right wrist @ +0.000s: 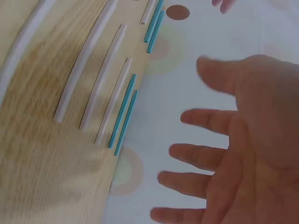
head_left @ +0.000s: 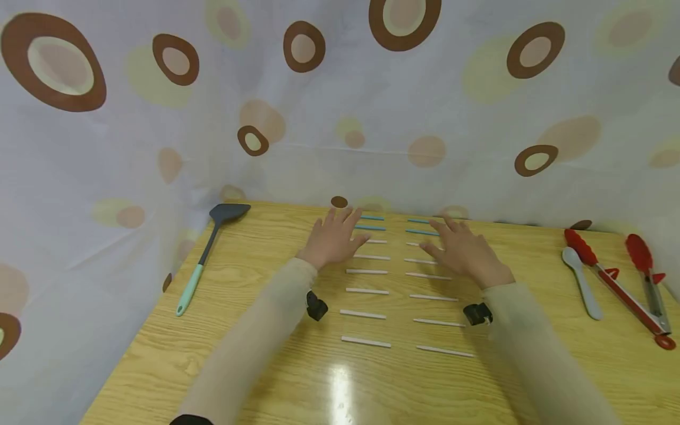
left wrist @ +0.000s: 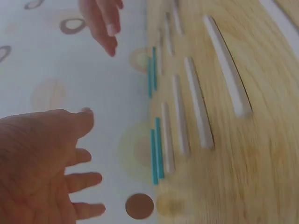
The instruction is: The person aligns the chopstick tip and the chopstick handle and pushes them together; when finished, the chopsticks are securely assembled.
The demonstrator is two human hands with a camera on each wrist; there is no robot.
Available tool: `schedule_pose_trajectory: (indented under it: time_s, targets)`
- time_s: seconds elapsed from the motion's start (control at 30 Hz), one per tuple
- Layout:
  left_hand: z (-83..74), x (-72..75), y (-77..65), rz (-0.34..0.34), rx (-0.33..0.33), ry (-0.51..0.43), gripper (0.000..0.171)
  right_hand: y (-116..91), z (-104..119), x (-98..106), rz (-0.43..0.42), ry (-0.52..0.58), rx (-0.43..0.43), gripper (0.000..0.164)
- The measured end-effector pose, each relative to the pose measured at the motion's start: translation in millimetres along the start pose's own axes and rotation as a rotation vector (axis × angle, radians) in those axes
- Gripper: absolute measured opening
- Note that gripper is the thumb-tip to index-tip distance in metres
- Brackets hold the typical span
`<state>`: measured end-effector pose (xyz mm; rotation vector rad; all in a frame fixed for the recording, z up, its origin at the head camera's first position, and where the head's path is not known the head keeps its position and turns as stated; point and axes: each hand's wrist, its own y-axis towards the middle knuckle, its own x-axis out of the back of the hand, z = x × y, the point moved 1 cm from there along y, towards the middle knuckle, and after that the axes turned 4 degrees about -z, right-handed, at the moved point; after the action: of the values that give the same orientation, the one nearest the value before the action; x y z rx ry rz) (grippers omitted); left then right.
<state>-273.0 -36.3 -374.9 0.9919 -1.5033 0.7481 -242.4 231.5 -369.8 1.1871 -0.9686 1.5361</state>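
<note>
Hanging over the far part of the table, the left hand and the right hand have their fingers spread and hold nothing. On the table are two rows, each with two blue sticks close to the table's far edge and six white sticks toward its near side. Near the table's far edge, the left hand is by the left row and the right hand is by the right row. A spatula lies at the table's left side. A spoon and red tongs lie at the table's right side.
</note>
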Motion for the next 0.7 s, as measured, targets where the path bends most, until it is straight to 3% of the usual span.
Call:
schedule_pose_trajectory:
  time_s: [0.13,0.43,0.7]
  targets:
    - [13.5,-0.5,12.4,-0.030,-0.013,-0.025,0.054,13,-5,1,-0.010,0.026,0.025,0.059]
    - [24.6,2.9,41.7,-0.199,-0.043,-0.154,0.033,42,-17,6,-0.174,-0.008,0.067,0.032]
    - [29.0,-12.2,60.4,-0.207,-0.004,-0.126,0.029,57,-24,-7,-0.209,-0.014,0.055,0.021]
